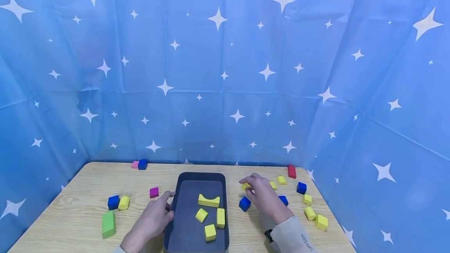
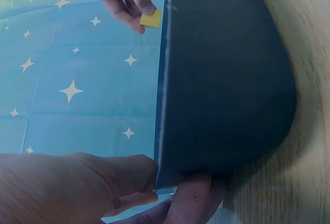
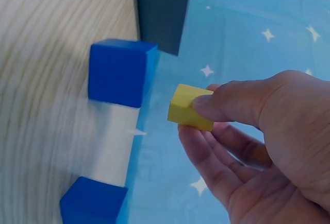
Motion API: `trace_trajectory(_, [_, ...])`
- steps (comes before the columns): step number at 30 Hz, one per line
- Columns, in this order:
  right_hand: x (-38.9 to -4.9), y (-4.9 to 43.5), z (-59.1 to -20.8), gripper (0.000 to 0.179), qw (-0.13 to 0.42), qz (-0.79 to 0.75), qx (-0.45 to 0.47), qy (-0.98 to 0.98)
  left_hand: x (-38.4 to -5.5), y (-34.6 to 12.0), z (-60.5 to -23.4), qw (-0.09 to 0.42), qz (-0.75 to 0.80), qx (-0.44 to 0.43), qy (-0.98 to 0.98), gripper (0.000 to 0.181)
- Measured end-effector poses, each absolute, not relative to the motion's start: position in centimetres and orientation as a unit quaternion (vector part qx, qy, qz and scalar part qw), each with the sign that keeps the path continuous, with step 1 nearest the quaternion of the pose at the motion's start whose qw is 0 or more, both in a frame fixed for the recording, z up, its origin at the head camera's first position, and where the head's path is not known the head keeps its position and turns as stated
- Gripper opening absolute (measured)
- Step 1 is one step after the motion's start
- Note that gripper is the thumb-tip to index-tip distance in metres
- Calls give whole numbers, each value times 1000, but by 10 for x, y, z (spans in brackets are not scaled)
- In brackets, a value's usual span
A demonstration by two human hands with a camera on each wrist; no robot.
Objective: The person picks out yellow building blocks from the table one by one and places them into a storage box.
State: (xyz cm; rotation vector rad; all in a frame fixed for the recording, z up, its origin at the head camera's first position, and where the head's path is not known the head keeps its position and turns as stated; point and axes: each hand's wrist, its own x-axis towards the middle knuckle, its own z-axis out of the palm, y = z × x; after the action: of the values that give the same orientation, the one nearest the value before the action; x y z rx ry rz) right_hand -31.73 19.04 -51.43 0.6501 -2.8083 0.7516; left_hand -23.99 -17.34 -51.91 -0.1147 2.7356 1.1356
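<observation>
My right hand [image 1: 261,192] pinches a small yellow block [image 3: 188,108] between thumb and fingertips, held above the table to the right of the dark grey tray [image 1: 183,214]. A blue cube [image 1: 244,204] sits just below that hand, and another blue block [image 1: 283,200] shows partly behind the wrist. At the tray's left side my left hand [image 1: 154,216] grips the rim, thumb and fingers on either side of the wall in the left wrist view. Inside the tray lie a yellow arch block [image 1: 209,201], a yellow cylinder [image 1: 202,215], a yellow rectangular block [image 1: 220,218] and a yellow cube [image 1: 210,232].
Left of the tray are a magenta block [image 1: 154,192], a blue block [image 1: 113,202], a yellow cylinder [image 1: 124,203] and a green block [image 1: 108,224]. Several yellow blocks, a blue block [image 1: 301,188] and a red block [image 1: 291,171] lie along the right side. A starry blue curtain [image 1: 225,69] hangs behind.
</observation>
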Motion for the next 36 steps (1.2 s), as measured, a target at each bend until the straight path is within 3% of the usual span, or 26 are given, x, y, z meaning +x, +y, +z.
trace_trajectory(10, [-303,175,-500,34,96,252,290,-918,-240,-174,-520,89,381,-37,919,63])
trace_trajectory(36, [-270,129,-499,31,-10,253,404,-879,-241,-173,-521,90,381,-37,919,62])
